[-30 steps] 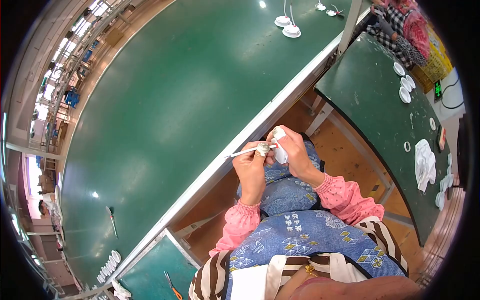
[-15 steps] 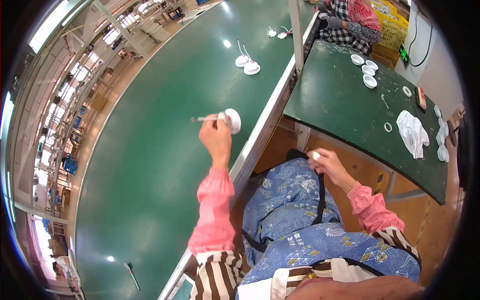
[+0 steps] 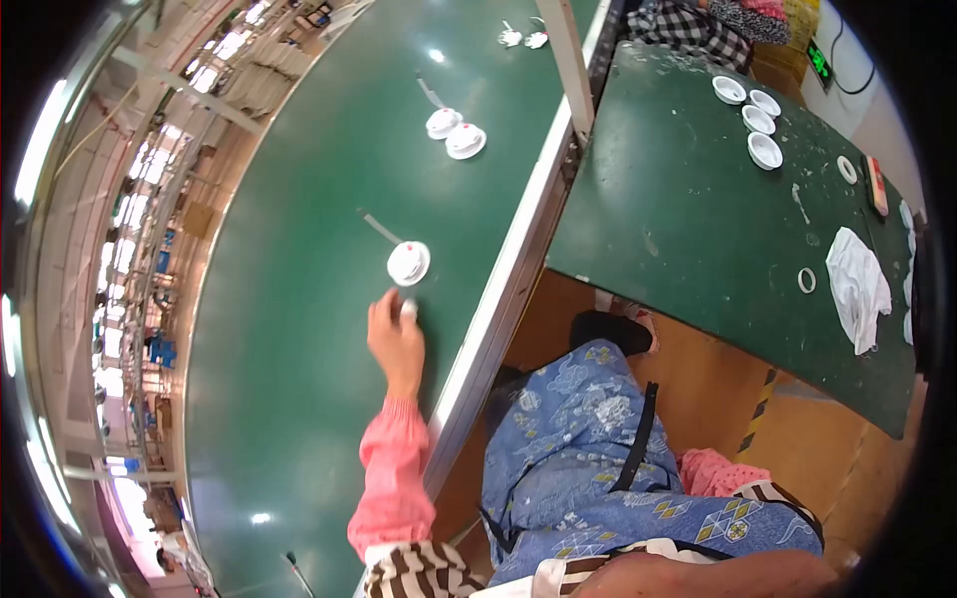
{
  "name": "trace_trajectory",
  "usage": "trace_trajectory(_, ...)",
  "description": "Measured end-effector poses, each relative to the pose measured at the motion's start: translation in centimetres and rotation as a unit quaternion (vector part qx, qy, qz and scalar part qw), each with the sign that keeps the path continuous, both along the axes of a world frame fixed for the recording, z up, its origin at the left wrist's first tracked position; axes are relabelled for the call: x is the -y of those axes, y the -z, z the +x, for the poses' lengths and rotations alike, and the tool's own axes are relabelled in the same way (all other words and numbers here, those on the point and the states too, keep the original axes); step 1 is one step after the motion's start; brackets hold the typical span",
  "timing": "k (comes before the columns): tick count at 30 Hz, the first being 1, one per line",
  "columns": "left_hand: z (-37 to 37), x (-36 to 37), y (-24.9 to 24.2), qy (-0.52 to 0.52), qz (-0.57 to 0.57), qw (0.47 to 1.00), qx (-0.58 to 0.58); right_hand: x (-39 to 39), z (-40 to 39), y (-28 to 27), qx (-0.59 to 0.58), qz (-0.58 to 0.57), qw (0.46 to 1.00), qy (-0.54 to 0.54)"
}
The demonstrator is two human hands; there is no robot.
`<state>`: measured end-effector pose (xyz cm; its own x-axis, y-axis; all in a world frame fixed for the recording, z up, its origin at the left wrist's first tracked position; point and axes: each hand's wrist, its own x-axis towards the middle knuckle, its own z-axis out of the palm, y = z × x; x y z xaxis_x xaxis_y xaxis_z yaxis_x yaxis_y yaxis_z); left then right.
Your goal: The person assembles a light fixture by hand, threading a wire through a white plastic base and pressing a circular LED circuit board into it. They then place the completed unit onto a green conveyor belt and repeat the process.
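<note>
My left hand [image 3: 396, 339] is over the green surface with its fingers apart, and it holds nothing that I can see. Something white covers the tip of its thumb. Just beyond the fingertips lies a white round fitting [image 3: 408, 263] with a red spot on top, a thin pale lead [image 3: 380, 226] stretching from it toward the far left. The fitting and the hand look slightly apart. Of my right arm only the pink sleeve [image 3: 716, 471] shows beside my blue patterned apron [image 3: 598, 419]; the hand itself is out of sight.
Two similar white fittings [image 3: 465, 141] lie farther up the green surface, with smaller white pieces [image 3: 536, 40] beyond. The right-hand table [image 3: 678, 199] bears several white cups [image 3: 765, 150], white rings [image 3: 806, 280] and a white cloth [image 3: 859, 289]. A metal rail [image 3: 498, 269] and post [image 3: 570, 70] separate the surfaces.
My left hand has let go of the white fitting, which now lies flat on the green surface, and has drawn back. My right hand has left the view. The camera view has shifted.
</note>
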<state>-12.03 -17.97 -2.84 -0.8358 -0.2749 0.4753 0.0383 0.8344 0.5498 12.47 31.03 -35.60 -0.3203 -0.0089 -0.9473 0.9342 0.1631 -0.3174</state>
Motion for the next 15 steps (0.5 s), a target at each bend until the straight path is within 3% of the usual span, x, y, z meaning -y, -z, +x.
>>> trace_trajectory(4, 2.3, -1.7, -1.6, -0.042, 0.075, 0.996, 0.027, 0.9, 0.1, -2.0, -0.008, 0.021, 1.0, 0.022)
trace_trajectory(7, 2.4, -1.4, -1.6, -0.021, 0.064, 0.991, 0.112, 1.4, -0.7, -3.3, 0.0, 0.04, 0.999, 0.033)
trace_trajectory(9, 2.0, -1.6, -1.2, 0.012, 0.067, 0.996, 0.055, 1.5, -1.3, -5.0, 0.01, 0.053, 0.998, 0.044)
trace_trajectory(15, 2.4, -0.9, -1.4, 0.007, 0.044, 0.998, 0.043, -0.6, -4.6, -7.1, 0.004, 0.049, 0.998, 0.042)
